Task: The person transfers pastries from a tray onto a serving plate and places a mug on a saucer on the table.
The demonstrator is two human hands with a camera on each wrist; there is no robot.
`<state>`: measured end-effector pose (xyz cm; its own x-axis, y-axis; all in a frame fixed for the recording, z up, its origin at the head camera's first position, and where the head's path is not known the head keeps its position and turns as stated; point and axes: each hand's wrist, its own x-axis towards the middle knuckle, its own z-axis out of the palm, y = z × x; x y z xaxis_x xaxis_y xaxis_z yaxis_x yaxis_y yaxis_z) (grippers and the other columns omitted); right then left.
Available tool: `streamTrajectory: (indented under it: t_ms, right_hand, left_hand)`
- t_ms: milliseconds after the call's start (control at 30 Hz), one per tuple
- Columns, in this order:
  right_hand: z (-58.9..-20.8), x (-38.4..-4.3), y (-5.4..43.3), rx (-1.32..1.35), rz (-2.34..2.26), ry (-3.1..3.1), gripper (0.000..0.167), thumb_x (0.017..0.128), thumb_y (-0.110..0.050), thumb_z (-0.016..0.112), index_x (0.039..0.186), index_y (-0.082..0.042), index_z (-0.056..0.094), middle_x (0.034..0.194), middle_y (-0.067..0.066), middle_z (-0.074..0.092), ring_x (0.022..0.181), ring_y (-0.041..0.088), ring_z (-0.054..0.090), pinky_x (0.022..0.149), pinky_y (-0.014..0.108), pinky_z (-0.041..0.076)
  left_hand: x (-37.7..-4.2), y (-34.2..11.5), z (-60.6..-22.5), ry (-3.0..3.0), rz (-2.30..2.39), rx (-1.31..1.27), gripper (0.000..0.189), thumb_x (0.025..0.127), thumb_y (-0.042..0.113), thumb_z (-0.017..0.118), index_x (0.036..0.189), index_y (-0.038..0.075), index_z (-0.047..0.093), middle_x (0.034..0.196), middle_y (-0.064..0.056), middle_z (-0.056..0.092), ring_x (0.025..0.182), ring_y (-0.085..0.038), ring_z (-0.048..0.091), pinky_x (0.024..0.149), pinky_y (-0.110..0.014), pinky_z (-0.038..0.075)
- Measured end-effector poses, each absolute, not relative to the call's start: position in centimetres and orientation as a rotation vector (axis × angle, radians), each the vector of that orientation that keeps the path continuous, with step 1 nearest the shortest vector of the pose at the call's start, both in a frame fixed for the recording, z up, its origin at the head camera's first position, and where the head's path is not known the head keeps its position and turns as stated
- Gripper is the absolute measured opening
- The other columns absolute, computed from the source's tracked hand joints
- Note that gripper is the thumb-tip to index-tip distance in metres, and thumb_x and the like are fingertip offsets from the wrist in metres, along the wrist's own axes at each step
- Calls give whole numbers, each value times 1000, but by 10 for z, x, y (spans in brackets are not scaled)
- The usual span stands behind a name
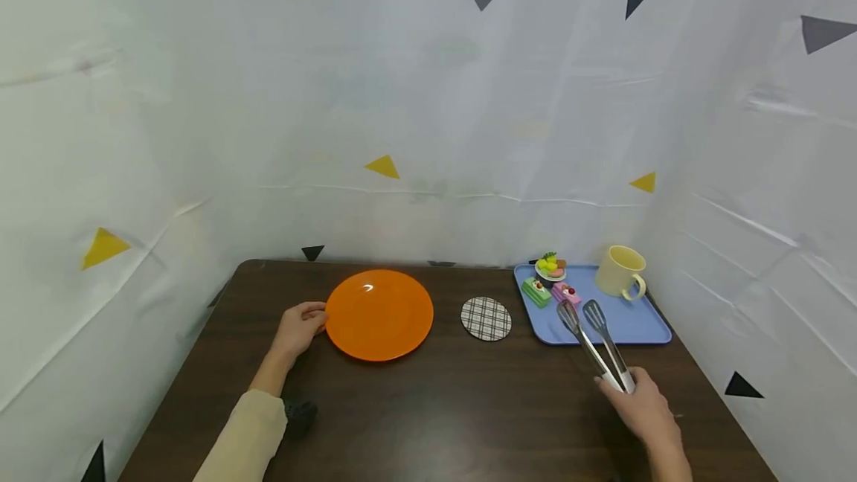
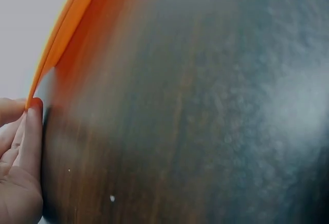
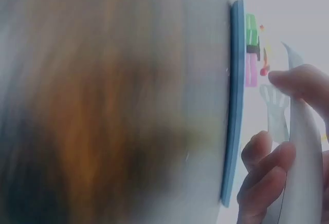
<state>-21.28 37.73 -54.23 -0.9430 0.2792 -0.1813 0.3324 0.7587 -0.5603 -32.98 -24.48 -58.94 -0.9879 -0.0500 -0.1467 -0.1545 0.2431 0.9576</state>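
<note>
My left hand [image 1: 299, 329] pinches the left rim of a round orange plate [image 1: 379, 315] between thumb and fingers. The left wrist view shows the plate's edge [image 2: 67, 34] between the fingertips. In my right hand [image 1: 643, 407] is a pair of metal tongs [image 1: 605, 348] with white grips, its two slotted heads apart. Those heads overlap the near part of a blue tray [image 1: 636, 326] in the head view. On the tray are a green cake slice [image 1: 536, 292], a pink cake slice [image 1: 565, 294], a small bowl of toy food [image 1: 550, 270] and a yellow mug [image 1: 620, 272].
A round checked coaster [image 1: 486, 318] lies between the plate and the tray on the dark wooden table [image 1: 428, 422]. White sheeting [image 1: 428, 95] with coloured triangles surrounds the table at the back and sides.
</note>
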Motion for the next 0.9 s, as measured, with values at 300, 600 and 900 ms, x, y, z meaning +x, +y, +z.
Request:
streamTrajectory:
  t_ms: [300, 600, 900]
  right_hand:
    - [-537, -232, 362, 480, -859, 2854, 99, 90, -78, 69, 157, -9, 45, 130, 27, 65, 97, 38, 62, 72, 52, 49]
    - [-529, -252, 357, 528, -761, 2841, 106, 90, -79, 67, 164, -10, 38, 136, 33, 60, 94, 40, 62, 69, 51, 49]
    - [-527, -269, 356, 518, -741, 2819, 97, 91, -72, 71, 163, -13, 43, 141, 36, 56, 99, 43, 61, 75, 56, 49]
  left_hand:
    - [-325, -246, -588, 2429, 1865, -259, 44, 111, 17, 61, 150, -3, 57, 141, -26, 65, 119, -25, 71, 102, -35, 61]
    - [-325, -238, -587, 2432, 1912, -218, 41, 110, 16, 62, 147, -3, 59, 136, -26, 68, 116, -26, 72, 99, -32, 63]
    - [-324, -239, -587, 2435, 1917, -233, 39, 111, 16, 61, 145, -4, 61, 135, -26, 68, 117, -27, 72, 98, -31, 63]
